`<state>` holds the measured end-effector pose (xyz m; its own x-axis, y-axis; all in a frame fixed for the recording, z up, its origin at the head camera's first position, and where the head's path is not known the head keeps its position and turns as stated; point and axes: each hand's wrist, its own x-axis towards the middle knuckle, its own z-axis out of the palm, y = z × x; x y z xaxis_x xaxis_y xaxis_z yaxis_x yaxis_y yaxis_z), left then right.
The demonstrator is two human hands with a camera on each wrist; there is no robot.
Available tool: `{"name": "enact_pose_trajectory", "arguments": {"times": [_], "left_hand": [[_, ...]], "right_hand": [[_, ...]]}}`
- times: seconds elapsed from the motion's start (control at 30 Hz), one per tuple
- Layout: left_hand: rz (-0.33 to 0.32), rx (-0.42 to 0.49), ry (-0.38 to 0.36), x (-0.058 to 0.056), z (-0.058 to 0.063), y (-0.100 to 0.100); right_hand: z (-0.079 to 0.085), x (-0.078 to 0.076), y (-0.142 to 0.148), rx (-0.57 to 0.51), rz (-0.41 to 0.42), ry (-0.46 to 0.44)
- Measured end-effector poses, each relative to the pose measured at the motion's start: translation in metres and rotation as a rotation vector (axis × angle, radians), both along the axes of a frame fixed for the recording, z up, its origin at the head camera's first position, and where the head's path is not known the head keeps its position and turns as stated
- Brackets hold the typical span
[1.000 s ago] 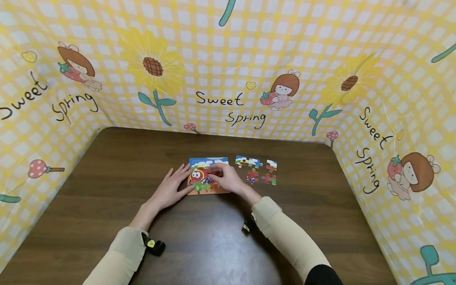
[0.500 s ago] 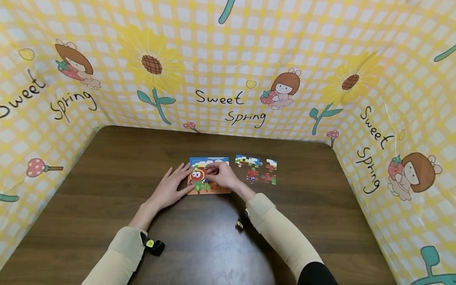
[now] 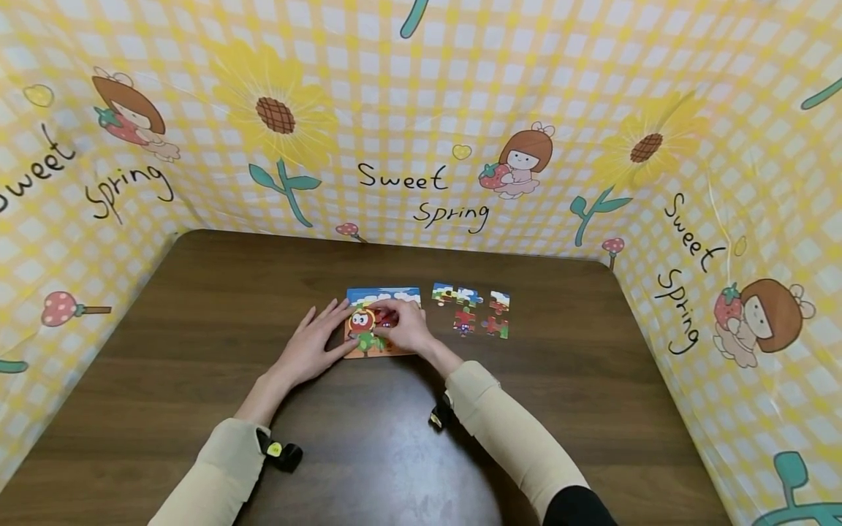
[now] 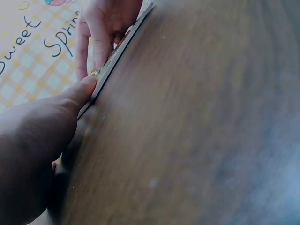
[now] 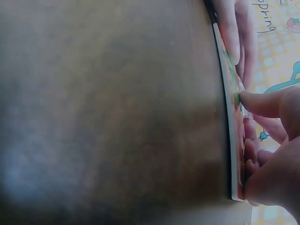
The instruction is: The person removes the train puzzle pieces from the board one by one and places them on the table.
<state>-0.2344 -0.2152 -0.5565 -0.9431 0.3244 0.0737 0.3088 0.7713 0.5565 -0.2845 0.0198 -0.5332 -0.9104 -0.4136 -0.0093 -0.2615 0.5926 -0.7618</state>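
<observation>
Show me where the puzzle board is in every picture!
Head: the puzzle board lies just left of and below centre.
Left wrist: the puzzle board is a thin slanting strip, upper left.
Right wrist: the puzzle board is a tall, thin strip toward the right.
Shared landmark: the left hand, resting on the puzzle board.

The right side of the puzzle board (image 3: 360, 295) is partly covered by the right grip (image 3: 409, 329); what, if anything, is pinched there cannot be told surely. Below the board, both sleeves (image 3: 224, 460) are cut off. The adjoining desk (image 4: 187, 117) is blurred in the wrist views.
</observation>
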Motion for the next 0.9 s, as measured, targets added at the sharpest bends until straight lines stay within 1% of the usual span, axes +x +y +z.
{"name": "enact_pose_trajectory", "arguments": {"times": [0.3,0.5,0.73,0.9], "left_hand": [[0.013,-0.015,0.026,0.002,-0.002,0.001],[0.006,-0.014,0.031,0.004,-0.002,0.002],[0.008,-0.014,0.019,0.002,0.0,0.002],[0.002,-0.018,0.012,0.001,0.0,0.002]], "right_hand": [[-0.009,0.005,0.0,-0.11,-0.023,0.039],[-0.011,0.006,0.001,-0.145,-0.025,0.02],[-0.01,0.006,0.003,-0.181,0.01,-0.011],[-0.012,0.006,0.003,-0.188,-0.002,-0.001]]}}
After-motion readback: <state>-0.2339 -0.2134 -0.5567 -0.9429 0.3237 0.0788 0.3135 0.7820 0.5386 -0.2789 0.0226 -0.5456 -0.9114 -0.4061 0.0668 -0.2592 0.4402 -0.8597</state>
